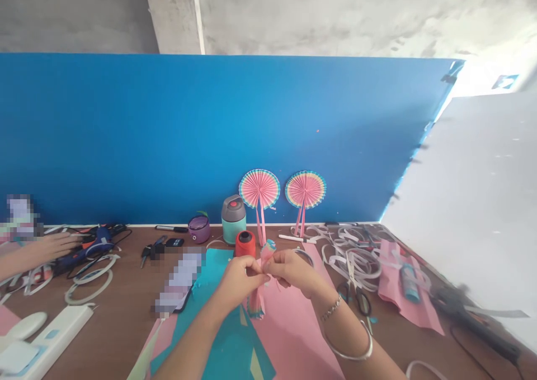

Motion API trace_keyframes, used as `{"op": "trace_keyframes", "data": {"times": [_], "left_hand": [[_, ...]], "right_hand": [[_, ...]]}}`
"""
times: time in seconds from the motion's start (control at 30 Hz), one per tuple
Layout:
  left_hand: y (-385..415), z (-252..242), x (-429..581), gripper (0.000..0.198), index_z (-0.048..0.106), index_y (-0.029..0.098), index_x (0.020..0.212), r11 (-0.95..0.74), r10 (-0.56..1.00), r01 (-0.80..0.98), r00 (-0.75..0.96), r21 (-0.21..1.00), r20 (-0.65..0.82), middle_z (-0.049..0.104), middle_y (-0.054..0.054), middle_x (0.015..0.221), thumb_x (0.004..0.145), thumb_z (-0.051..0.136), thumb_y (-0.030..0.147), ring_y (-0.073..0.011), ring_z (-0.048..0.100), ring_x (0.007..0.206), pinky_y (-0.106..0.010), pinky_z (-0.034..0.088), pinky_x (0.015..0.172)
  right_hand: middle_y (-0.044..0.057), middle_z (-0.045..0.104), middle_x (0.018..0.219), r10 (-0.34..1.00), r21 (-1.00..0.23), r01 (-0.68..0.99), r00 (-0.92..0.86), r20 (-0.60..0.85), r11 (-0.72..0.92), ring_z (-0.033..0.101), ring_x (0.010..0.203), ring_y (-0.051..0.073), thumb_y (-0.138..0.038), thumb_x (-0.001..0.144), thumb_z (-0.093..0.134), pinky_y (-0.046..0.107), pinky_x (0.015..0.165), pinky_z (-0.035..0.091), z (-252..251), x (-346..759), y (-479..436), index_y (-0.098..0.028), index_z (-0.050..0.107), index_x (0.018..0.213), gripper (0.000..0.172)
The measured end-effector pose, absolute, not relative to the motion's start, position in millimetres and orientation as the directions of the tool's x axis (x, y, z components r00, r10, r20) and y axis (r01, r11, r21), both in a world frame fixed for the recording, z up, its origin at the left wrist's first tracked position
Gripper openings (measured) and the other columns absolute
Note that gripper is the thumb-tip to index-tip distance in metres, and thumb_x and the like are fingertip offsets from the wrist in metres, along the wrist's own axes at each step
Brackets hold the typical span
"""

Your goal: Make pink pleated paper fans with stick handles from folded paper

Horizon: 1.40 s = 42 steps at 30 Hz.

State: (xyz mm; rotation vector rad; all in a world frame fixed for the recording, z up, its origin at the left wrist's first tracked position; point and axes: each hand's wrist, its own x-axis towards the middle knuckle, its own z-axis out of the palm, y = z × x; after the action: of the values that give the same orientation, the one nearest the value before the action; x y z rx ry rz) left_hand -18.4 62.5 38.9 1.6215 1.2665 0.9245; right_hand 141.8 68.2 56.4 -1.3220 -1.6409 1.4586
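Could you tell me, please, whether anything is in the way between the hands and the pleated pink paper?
Nothing visible is. The left hand and the right hand both pinch the pleated pink paper directly, holding it above the pink sheet and the teal sheet on the table.

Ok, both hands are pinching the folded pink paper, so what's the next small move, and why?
Probably crease the next pleat at the top. The left hand and right hand pinch the pleated paper at its upper end, its lower part hangs loose over the pink sheet, and the two fans at the blue board show tight, even folds.
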Motion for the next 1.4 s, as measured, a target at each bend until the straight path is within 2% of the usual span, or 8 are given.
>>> {"op": "trace_keyframes", "data": {"times": [0.27, 0.57, 0.77, 0.93, 1.03, 1.13, 1.27, 1.4], "left_hand": [[68, 30, -22, 0.018, 0.054, 0.017, 0.055, -0.102, 0.978, 0.282, 0.203, 0.954, 0.044, 0.053, 0.003, 0.053, 0.059, 0.068, 0.027, -0.0120, 0.047, 0.054, -0.024, 0.035, 0.052], [78, 29, -36, 0.030, 0.051, 0.016, 0.055, -0.015, 0.960, 0.124, 0.279, 0.992, -0.020, 0.053, 0.003, 0.054, 0.057, 0.073, 0.036, -0.0106, 0.047, 0.053, -0.023, 0.033, 0.052], [78, 36, -42, 0.032, 0.052, 0.016, 0.061, -0.008, 0.955, 0.065, 0.295, 0.998, -0.012, 0.053, 0.002, 0.059, 0.062, 0.070, 0.043, -0.0122, 0.050, 0.059, -0.025, 0.040, 0.059], [78, 33, -41, 0.034, 0.050, 0.017, 0.059, -0.013, 0.961, 0.035, 0.276, 0.999, 0.003, 0.049, 0.003, 0.056, 0.061, 0.071, 0.043, -0.0100, 0.045, 0.054, -0.023, 0.035, 0.055], [78, 33, -41, 0.034, 0.048, 0.017, 0.061, 0.010, 0.962, 0.007, 0.271, 1.000, -0.011, 0.052, 0.003, 0.058, 0.062, 0.070, 0.042, -0.0111, 0.050, 0.056, -0.023, 0.037, 0.057], [75, 37, -39, 0.033, 0.045, 0.019, 0.064, 0.124, 0.944, -0.063, 0.314, 0.990, -0.098, 0.057, 0.002, 0.061, 0.064, 0.069, 0.040, -0.0155, 0.061, 0.067, -0.024, 0.040, 0.062], [71, 41, -34, 0.036, 0.038, 0.020, 0.060, 0.220, 0.943, -0.149, 0.284, 0.964, -0.171, 0.055, 0.004, 0.056, 0.059, 0.072, 0.032, -0.0198, 0.066, 0.071, -0.025, 0.042, 0.063], [69, 43, -30, 0.034, 0.038, 0.021, 0.066, 0.186, 0.965, -0.106, 0.208, 0.977, -0.161, 0.060, 0.004, 0.058, 0.058, 0.070, 0.027, -0.0193, 0.066, 0.069, -0.028, 0.044, 0.067]], "right_hand": [[-0.006, 0.043, 0.044, 0.915, -0.936, 0.345, -0.353, -0.194, -0.066, 0.038, 0.041, 0.005, -0.025, 0.071, 0.054, 0.019, 0.042, 0.026, 51, 145, 73, -0.016, 0.055, 0.059, 0.014], [-0.007, 0.042, 0.047, 0.895, -0.955, 0.295, -0.415, -0.162, -0.037, 0.039, 0.042, 0.006, -0.029, 0.073, 0.056, 0.020, 0.043, 0.027, 45, 153, 78, -0.016, 0.051, 0.060, 0.019], [-0.006, 0.044, 0.053, 0.897, -0.969, 0.246, -0.432, -0.099, 0.011, 0.040, 0.045, 0.006, -0.031, 0.071, 0.060, 0.020, 0.043, 0.027, 49, 162, 80, -0.016, 0.052, 0.064, 0.019], [-0.005, 0.045, 0.056, 0.888, -0.968, 0.241, -0.456, -0.053, 0.065, 0.043, 0.047, 0.006, -0.030, 0.072, 0.060, 0.019, 0.045, 0.030, 50, 166, 80, -0.016, 0.052, 0.063, 0.018], [-0.005, 0.046, 0.056, 0.887, -0.970, 0.238, -0.458, -0.058, 0.060, 0.043, 0.048, 0.006, -0.031, 0.072, 0.061, 0.019, 0.046, 0.032, 49, 167, 82, -0.016, 0.053, 0.064, 0.019], [-0.005, 0.048, 0.056, 0.886, -0.963, 0.265, -0.456, -0.079, 0.051, 0.042, 0.047, 0.006, -0.033, 0.073, 0.062, 0.019, 0.047, 0.033, 45, 168, 85, -0.015, 0.056, 0.065, 0.021], [-0.002, 0.053, 0.057, 0.886, -0.931, 0.352, -0.457, -0.081, 0.096, 0.047, 0.048, 0.008, -0.034, 0.078, 0.056, 0.020, 0.047, 0.036, 42, 167, 85, -0.014, 0.063, 0.073, 0.022], [0.003, 0.065, 0.078, 0.892, -0.869, 0.482, -0.435, -0.124, 0.114, 0.058, 0.056, 0.011, -0.030, 0.082, 0.048, 0.021, 0.050, 0.040, 50, 170, 79, -0.017, 0.067, 0.094, 0.026]]}}
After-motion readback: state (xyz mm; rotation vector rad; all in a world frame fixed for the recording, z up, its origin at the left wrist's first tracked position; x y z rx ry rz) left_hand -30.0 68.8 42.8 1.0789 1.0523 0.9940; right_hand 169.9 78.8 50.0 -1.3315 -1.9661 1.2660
